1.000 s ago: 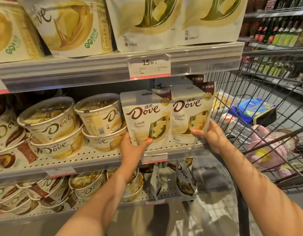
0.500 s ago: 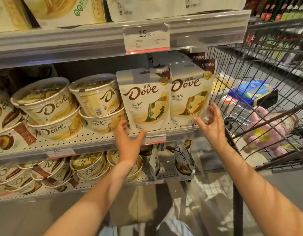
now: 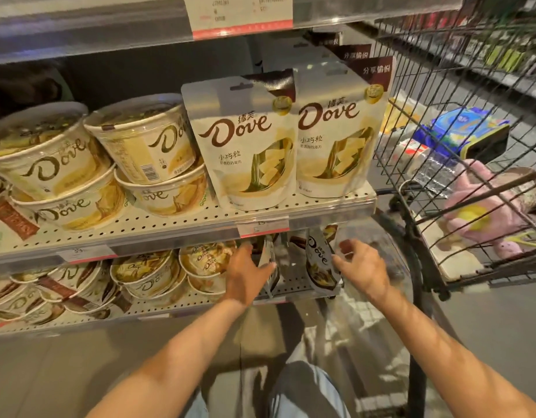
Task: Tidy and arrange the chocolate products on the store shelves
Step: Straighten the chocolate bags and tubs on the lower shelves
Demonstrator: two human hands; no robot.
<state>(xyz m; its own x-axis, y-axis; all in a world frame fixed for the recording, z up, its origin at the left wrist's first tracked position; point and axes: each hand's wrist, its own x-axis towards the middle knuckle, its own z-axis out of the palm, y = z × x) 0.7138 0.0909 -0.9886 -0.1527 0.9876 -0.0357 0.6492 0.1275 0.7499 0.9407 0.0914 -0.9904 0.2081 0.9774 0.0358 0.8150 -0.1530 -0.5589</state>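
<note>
Two white Dove pouches, the left pouch [image 3: 245, 146] and the right pouch [image 3: 336, 134], stand upright side by side on the middle shelf [image 3: 176, 227]. On the lower shelf [image 3: 294, 286] stand a thin pouch seen edge-on [image 3: 268, 268] and a twisted dark Dove pouch [image 3: 319, 267]. My left hand [image 3: 245, 274] reaches under the middle shelf, fingers straight, next to the thin pouch. My right hand [image 3: 361, 267] is spread just right of the dark pouch, holding nothing.
Stacked Dove tubs [image 3: 134, 146] fill the middle shelf's left part, and more tubs [image 3: 146, 273] crowd the lower shelf. A wire shopping cart [image 3: 460, 176] with a blue package and a pink plush toy stands close on the right. A price tag [image 3: 241, 13] hangs above.
Both hands let go of the two white pouches on the middle shelf and dropped to the lower shelf's pouches. The camera tilted down.
</note>
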